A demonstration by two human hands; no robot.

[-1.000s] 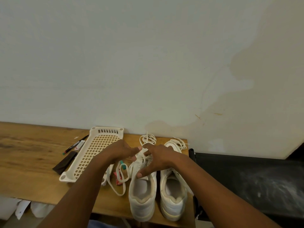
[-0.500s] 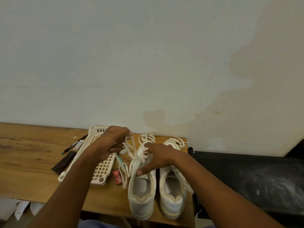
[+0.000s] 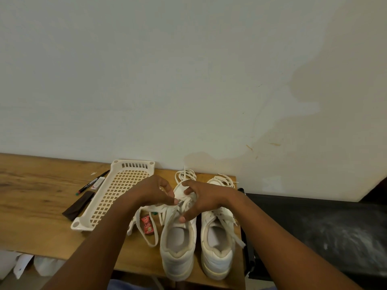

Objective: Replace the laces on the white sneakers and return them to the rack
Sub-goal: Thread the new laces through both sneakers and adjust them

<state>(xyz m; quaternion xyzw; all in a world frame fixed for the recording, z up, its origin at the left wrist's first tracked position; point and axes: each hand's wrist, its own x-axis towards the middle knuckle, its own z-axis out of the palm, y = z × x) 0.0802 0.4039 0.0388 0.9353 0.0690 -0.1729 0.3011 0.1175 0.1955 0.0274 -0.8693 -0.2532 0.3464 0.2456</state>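
Sneakers stand side by side at the right end of the wooden surface, heels toward the camera. Left sneaker is under both hands; right sneaker is just beside it, untouched. Left hand has its fingers pinched narrow on a white lace at the eyelets; that lace loops down onto the surface left of the shoe. Right hand rests on the tongue area, fingers curled on the lacing, thumb down at the collar. Two loose lace bundles lie behind the toes by the wall. Cream rack lies flat to the left, near the hands. Red packet sits inside the lace loop. Marker and dark strip lie left of the rack.
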